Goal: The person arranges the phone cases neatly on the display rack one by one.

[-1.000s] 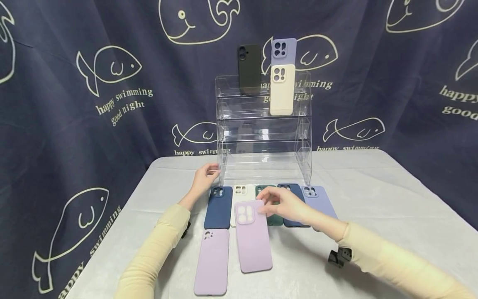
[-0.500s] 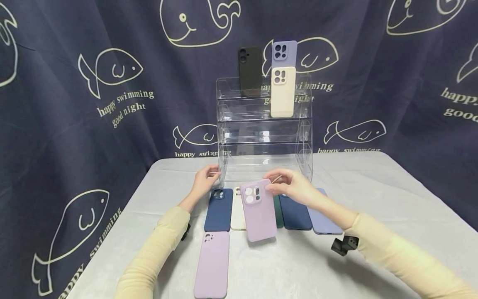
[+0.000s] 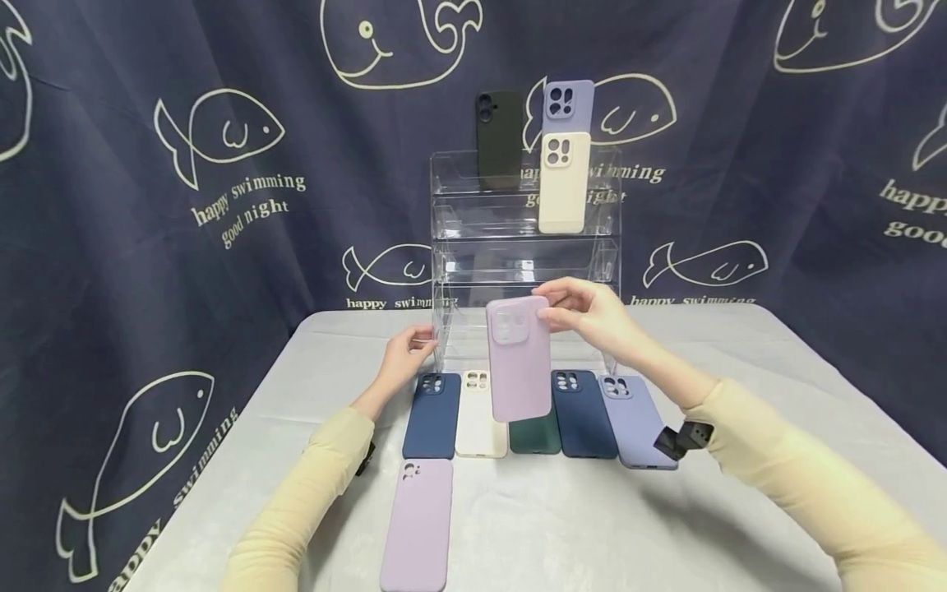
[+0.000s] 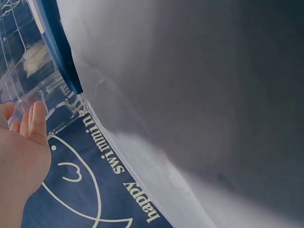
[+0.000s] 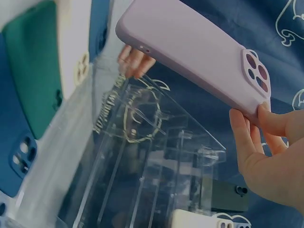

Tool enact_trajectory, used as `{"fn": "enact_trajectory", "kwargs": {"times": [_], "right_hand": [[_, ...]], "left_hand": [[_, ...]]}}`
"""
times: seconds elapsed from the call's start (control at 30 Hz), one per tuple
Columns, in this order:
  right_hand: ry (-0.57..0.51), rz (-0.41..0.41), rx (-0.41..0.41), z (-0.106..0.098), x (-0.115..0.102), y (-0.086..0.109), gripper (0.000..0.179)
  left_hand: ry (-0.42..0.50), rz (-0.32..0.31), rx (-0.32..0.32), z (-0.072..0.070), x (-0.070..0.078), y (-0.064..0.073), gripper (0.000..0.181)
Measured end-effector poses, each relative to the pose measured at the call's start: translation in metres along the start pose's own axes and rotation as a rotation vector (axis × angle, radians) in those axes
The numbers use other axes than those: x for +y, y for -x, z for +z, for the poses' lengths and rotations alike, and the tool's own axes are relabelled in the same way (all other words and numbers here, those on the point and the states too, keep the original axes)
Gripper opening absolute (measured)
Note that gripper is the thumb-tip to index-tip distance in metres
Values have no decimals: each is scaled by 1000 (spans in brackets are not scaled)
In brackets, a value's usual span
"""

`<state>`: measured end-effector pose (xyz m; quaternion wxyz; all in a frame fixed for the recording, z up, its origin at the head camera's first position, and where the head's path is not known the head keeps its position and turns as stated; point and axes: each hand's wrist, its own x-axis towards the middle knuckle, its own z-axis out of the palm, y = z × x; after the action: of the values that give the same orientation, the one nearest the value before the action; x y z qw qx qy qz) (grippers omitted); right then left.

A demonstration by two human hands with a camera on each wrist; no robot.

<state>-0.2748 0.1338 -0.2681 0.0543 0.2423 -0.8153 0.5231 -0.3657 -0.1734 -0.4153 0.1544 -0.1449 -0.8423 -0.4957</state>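
Observation:
A light purple phone case hangs upright above the table, its camera cutouts at the top. My right hand pinches its upper right corner between thumb and fingers; the right wrist view shows the same purple phone case from the side. Behind it stands a clear stepped display rack. At the rack's left side wall, my left hand holds the edge with bent fingers. The left wrist view shows that hand against the clear plastic.
In front of the rack lie a dark blue case, a cream case, a green case, another dark blue case and a periwinkle case. A purple case lies nearer. Black, periwinkle and cream cases stand on the rack.
My right hand has lifted the purple phone case up and slightly right, from low over the table to before the rack's lower tiers. The left hand stays at the rack's side.

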Motion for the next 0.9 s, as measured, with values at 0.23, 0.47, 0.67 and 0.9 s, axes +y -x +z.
{"fn": "enact_trajectory", "kwargs": {"times": [0.23, 0.47, 0.67, 0.9], "right_hand": [[53, -6, 45, -12, -8, -18, 35], [26, -47, 102, -22, -8, -38, 35], [-1, -80, 183, -28, -9, -59, 35], [-8, -95, 237, -36, -14, -81, 34]], "left_hand": [[9, -4, 8, 1, -2, 1, 31], [20, -9, 6, 1, -2, 2, 29], [23, -5, 6, 0, -2, 0, 28], [21, 3, 7, 0, -2, 0, 28]]}}
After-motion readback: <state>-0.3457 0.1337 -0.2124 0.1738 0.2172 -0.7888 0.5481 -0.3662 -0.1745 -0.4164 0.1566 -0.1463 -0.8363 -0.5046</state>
